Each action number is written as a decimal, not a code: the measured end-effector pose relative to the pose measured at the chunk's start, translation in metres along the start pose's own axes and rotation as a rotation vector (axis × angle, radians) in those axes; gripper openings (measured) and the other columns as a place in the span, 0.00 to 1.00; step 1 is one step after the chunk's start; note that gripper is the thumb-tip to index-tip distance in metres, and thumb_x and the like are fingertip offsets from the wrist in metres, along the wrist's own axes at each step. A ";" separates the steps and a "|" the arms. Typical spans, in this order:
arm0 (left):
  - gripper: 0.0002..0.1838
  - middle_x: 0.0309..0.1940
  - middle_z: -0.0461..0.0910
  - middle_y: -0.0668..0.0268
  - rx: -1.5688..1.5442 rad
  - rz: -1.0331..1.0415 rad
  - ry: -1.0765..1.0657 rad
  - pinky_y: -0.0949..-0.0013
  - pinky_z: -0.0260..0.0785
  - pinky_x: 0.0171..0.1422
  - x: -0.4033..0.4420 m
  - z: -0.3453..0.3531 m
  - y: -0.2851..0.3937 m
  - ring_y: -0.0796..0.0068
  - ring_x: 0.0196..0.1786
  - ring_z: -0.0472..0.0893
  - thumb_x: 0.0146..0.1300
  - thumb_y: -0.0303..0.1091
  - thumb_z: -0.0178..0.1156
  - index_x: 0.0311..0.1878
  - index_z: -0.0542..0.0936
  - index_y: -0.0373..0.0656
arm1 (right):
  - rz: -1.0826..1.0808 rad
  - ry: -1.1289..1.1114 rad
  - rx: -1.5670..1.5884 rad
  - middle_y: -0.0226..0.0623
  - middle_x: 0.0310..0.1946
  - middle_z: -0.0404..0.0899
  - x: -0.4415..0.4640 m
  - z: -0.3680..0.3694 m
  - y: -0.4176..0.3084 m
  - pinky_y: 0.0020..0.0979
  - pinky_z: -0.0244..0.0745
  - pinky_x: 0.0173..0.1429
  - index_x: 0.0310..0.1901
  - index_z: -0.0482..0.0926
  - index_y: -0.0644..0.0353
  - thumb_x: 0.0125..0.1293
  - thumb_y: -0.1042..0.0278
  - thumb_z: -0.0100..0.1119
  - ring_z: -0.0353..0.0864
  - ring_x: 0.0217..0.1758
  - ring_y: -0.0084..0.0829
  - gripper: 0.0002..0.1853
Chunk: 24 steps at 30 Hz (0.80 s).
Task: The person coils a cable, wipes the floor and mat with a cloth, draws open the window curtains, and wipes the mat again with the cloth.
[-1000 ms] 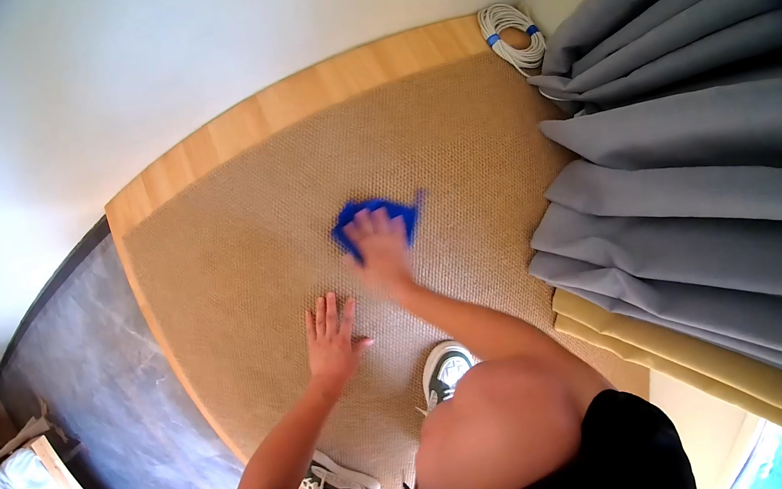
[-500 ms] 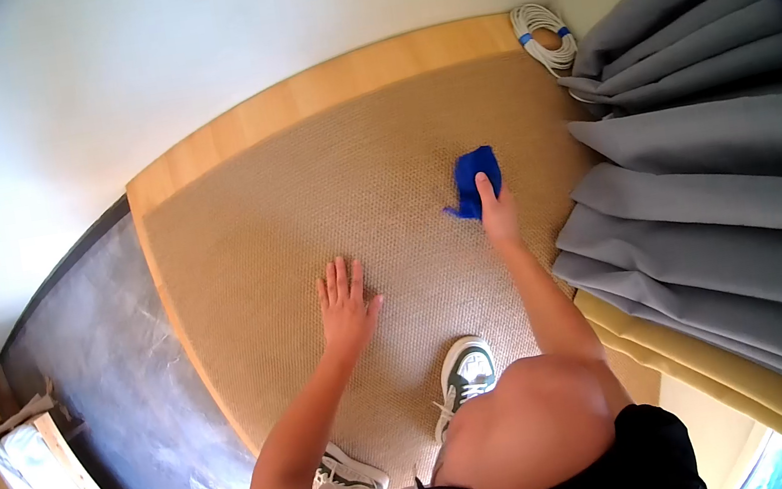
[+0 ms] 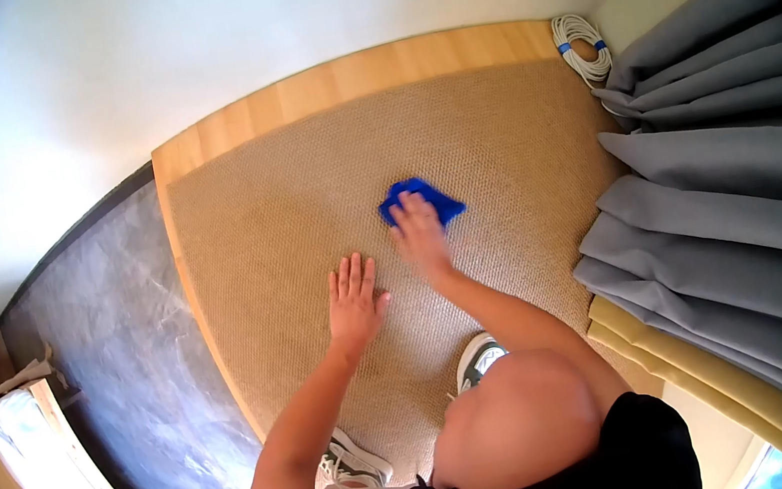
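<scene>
My right hand (image 3: 422,238) presses a crumpled blue cloth (image 3: 440,203) onto the tan woven carpet (image 3: 266,223), near its middle. The fingers lie over the cloth and are slightly blurred; its right corner sticks out past them. To the left and a little nearer to me, my left hand (image 3: 356,305) rests palm down on the carpet, fingers stretched out, holding nothing.
Pale wood edging (image 3: 317,88) borders the carpet along the white wall. A coiled white cable (image 3: 582,49) lies in the far right corner. Grey curtains (image 3: 708,197) hang on the right. A dark marbled floor (image 3: 128,314) lies to the left, and my shoes (image 3: 477,358) stand close in.
My right hand has swept left across the carpet with the blue cloth, from a raised pinch grip to lying over it. My left hand stays planted; the view has shifted slightly.
</scene>
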<state>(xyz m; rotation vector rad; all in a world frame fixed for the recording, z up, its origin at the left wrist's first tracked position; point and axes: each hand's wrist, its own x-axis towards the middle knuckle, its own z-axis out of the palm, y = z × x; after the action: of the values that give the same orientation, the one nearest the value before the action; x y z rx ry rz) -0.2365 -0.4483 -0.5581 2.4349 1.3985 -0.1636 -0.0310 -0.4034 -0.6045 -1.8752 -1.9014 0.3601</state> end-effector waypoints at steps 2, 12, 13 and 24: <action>0.41 0.84 0.49 0.53 -0.010 0.033 -0.044 0.44 0.40 0.86 -0.005 -0.005 -0.008 0.48 0.85 0.49 0.73 0.55 0.55 0.82 0.56 0.44 | -0.048 -0.045 0.092 0.52 0.75 0.66 0.002 0.001 -0.031 0.50 0.54 0.82 0.65 0.77 0.63 0.76 0.56 0.54 0.61 0.79 0.54 0.24; 0.40 0.84 0.47 0.52 0.013 0.384 -0.203 0.47 0.41 0.86 -0.052 -0.108 -0.119 0.50 0.86 0.46 0.73 0.50 0.56 0.82 0.56 0.45 | 0.704 -0.418 1.106 0.37 0.56 0.82 0.075 -0.201 -0.032 0.35 0.74 0.67 0.67 0.72 0.65 0.81 0.44 0.47 0.81 0.56 0.30 0.30; 0.40 0.84 0.47 0.52 0.027 0.380 -0.262 0.47 0.41 0.87 -0.058 -0.109 -0.129 0.50 0.86 0.45 0.73 0.49 0.56 0.82 0.55 0.44 | 0.723 -0.425 1.050 0.37 0.57 0.82 0.074 -0.214 -0.030 0.35 0.74 0.66 0.68 0.72 0.62 0.81 0.41 0.45 0.81 0.56 0.30 0.31; 0.39 0.84 0.44 0.51 -0.146 0.099 -0.106 0.48 0.34 0.88 -0.046 -0.034 -0.141 0.51 0.86 0.42 0.77 0.50 0.50 0.83 0.51 0.43 | 0.379 -0.078 0.024 0.53 0.79 0.60 -0.004 -0.049 -0.008 0.49 0.54 0.82 0.78 0.65 0.47 0.73 0.32 0.53 0.58 0.82 0.54 0.39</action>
<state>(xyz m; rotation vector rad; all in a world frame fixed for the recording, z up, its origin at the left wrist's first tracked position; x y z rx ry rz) -0.3829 -0.4090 -0.5455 2.3334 1.1993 -0.1590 -0.0145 -0.4133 -0.5587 -2.2330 -1.5713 0.5791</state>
